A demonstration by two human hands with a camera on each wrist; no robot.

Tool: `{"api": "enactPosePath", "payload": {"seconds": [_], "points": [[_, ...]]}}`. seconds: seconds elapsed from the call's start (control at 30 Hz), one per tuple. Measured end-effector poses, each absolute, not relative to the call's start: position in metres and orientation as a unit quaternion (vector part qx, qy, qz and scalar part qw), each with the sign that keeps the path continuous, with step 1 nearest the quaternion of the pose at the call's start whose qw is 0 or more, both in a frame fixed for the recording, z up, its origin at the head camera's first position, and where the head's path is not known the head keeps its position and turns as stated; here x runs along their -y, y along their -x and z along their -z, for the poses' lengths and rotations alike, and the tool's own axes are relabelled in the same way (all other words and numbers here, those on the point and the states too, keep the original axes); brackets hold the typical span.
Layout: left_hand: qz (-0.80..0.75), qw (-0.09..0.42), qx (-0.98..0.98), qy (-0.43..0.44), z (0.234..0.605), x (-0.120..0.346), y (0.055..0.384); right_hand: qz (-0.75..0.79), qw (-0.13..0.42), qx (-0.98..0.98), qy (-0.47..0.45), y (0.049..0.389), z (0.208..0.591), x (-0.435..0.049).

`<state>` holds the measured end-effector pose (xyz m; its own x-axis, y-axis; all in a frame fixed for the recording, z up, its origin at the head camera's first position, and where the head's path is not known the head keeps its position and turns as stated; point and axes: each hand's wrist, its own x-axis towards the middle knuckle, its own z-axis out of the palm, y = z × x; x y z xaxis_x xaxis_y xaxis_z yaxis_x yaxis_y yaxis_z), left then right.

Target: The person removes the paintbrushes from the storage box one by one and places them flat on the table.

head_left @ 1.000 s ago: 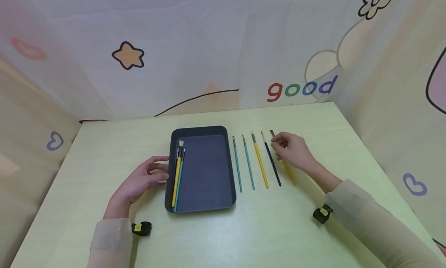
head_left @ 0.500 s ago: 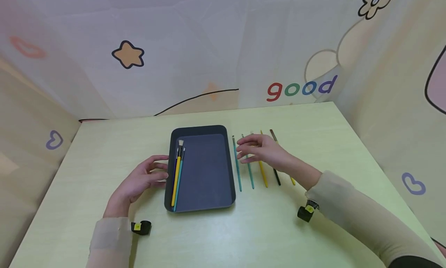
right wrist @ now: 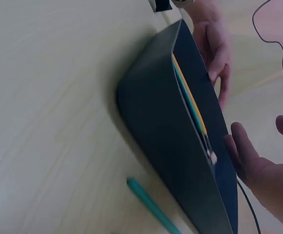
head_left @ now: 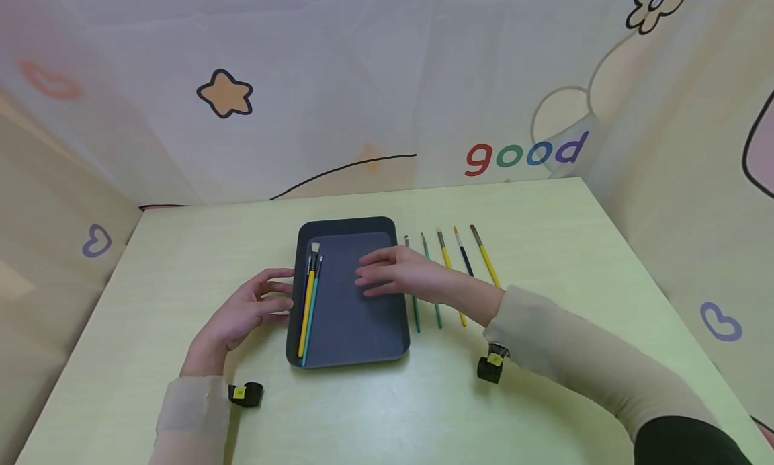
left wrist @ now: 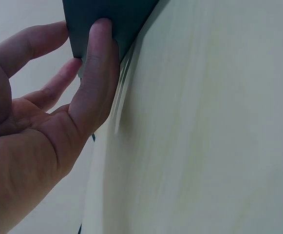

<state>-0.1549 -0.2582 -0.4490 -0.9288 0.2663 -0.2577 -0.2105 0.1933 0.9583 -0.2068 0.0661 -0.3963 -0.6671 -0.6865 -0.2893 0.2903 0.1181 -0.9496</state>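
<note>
plainly, the left hand [head_left: 250, 307] touches the left wall of the dark tray [head_left: 357, 334] with its fingertips, fingers parted. the right hand [head_left: 402, 273] is over the tray's right half, fingers loosely extended, slightly apart, nothing in them. inside, along the left side, lie a white-tipped yellow brush [head_left: 307, 307], a light teal brush [head_left: 312, 317] just to its right, and a partly hidden dark brush [head_left: 305, 290] to its left. right of the tray, on the table [head_left: 375, 418], a row runs beneath the right arm [head_left: 459, 291]: the nearest teal brush [head_left: 416, 316], a second teal brush [head_left: 438, 315], a plain yellow brush [head_left: 446, 257], a dark blue brush [head_left: 466, 260] and a brown-tipped yellow brush [head_left: 487, 260].
</note>
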Motion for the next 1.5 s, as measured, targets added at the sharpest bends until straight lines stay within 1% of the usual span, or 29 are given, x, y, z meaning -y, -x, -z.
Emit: {"api": "enactPosePath", "payload": {"seconds": [0.27,0.43,0.6,0.83,1.13,1.4,1.5], "points": [[-0.633,0.189,-0.750,-0.014,0.448,0.257,0.154,0.657,0.424,-0.614,0.112,0.199,0.411,-0.027],[-0.631,0.191,-0.752,-0.014,0.448,0.256,0.154,0.689,0.439,-0.573,0.062,0.194,0.422,-0.011],[-0.630,0.191,-0.753,-0.013,0.448,0.257,0.154,0.716,0.452,-0.531,0.040,0.188,0.429,0.002],[-0.633,0.189,-0.750,-0.017,0.447,0.257,0.154,0.737,0.445,-0.509,0.022,0.186,0.433,0.014],[-0.634,0.191,-0.749,-0.030,0.446,0.256,0.155,0.733,0.425,-0.531,0.017,0.190,0.440,0.021],[-0.630,0.191,-0.752,-0.031,0.446,0.255,0.153,0.717,0.413,-0.560,0.032,0.191,0.444,0.026],[-0.629,0.192,-0.752,-0.032,0.445,0.255,0.153,0.703,0.400,-0.586,0.048,0.192,0.447,0.030]]}}
